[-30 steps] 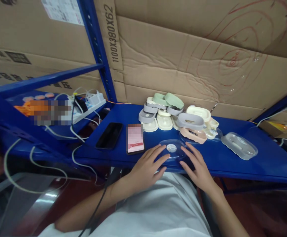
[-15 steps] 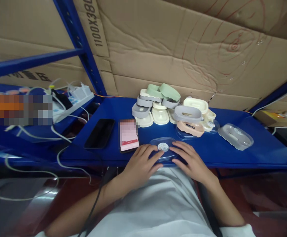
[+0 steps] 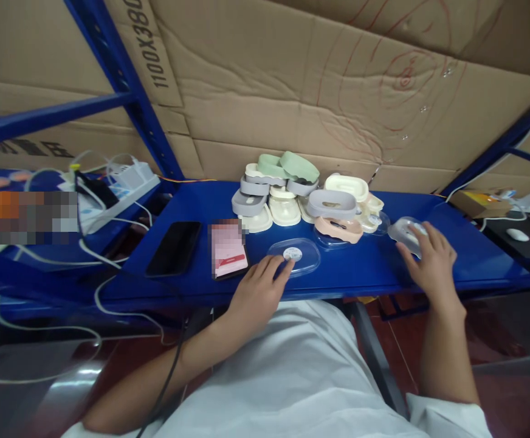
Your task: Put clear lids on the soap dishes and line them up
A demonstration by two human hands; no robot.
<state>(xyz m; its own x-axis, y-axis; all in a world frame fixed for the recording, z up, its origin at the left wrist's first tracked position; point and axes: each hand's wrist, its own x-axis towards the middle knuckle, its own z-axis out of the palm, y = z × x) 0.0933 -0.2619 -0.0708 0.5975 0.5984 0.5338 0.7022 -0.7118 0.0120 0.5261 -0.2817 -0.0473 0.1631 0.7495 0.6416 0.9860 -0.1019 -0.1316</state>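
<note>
A clear oval lid point(image 3: 308, 258) with a round white sticker lies flat near the front edge of the blue table point(image 3: 365, 267). My left hand point(image 3: 260, 289) rests at its left side, fingertips by the sticker. Over at the right, my right hand point(image 3: 429, 261) has its fingers spread over a translucent grey dish point(image 3: 402, 233), covering part of it; whether it grips the dish is unclear. Behind the lid stand stacked soap-dish-like parts: a grey ring point(image 3: 332, 204), a peach piece point(image 3: 338, 230), a cream tray point(image 3: 346, 187) and green pieces point(image 3: 299, 166).
Left of the lid lie a phone with a lit pink screen point(image 3: 228, 252) and a dark phone point(image 3: 174, 248). A power strip point(image 3: 132, 185) with white cables is at the left. Cardboard point(image 3: 265, 79) stands behind the table. A white mouse point(image 3: 517, 235) sits far right.
My right hand has left the clear lid and moved right onto the translucent grey dish. My left hand stays at the lid. The whole view has shifted slightly.
</note>
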